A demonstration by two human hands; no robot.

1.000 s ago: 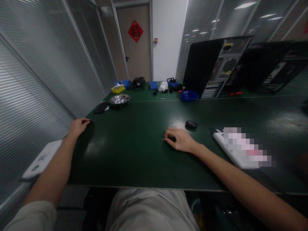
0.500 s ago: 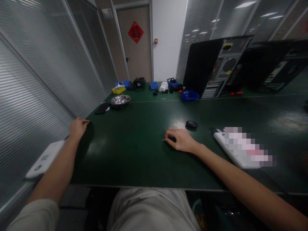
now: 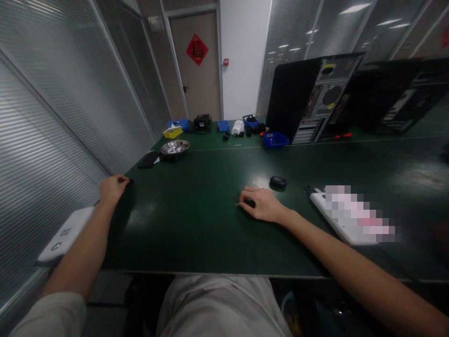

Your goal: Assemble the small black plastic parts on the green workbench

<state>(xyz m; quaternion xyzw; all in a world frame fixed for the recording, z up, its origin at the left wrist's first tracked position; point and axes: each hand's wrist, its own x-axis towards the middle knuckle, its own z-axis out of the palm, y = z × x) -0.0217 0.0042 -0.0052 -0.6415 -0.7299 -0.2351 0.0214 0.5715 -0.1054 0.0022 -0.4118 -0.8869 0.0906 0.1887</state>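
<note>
My left hand is at the left edge of the green table, its thumb and fingers pinched together. A small dark thing shows at the fingertips, too small to name. Farther in, my right hand rests on the tabletop with its fingertips pinched. A thin, pale, pin-like piece sticks out from them to the left; its kind cannot be made out. Just beyond this hand lies a black, rounded, mouse-like object.
A white device with a blurred-out top lies right of my right forearm. Toward the back are a metal bowl, a black flat pad, a yellow tray, a blue bin and a computer tower. A white box is beside my left forearm.
Both hands keep nearly the same place and the same pinch. The whole view has shifted very slightly; nothing on the table has visibly moved.
</note>
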